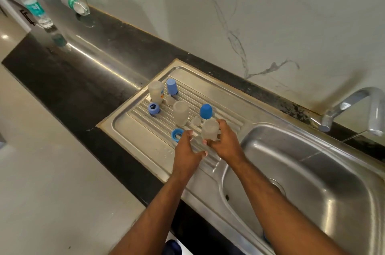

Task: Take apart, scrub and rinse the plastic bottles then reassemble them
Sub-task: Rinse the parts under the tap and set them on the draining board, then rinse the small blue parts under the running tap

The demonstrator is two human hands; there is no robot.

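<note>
My right hand (226, 141) grips a clear bottle body (210, 129), upside down, over the steel drainboard (137, 129). My left hand (188, 150) hovers just beside it with fingers relaxed and nothing in it. Two more clear bottle bodies (180, 113) (155, 91) stand upside down on the drainboard. Around them lie a blue collar ring (177, 135), a second blue ring (154, 108), a rounded blue cap (206, 111), a taller blue cap (171, 86) and two clear teats (196, 121) (170, 99).
The sink basin (323, 181) lies to the right, with a chrome tap (354, 109) above its far edge. Two water bottles (33, 4) (75, 3) sit on the dark counter (73, 77) at the far left. A marble wall backs the counter.
</note>
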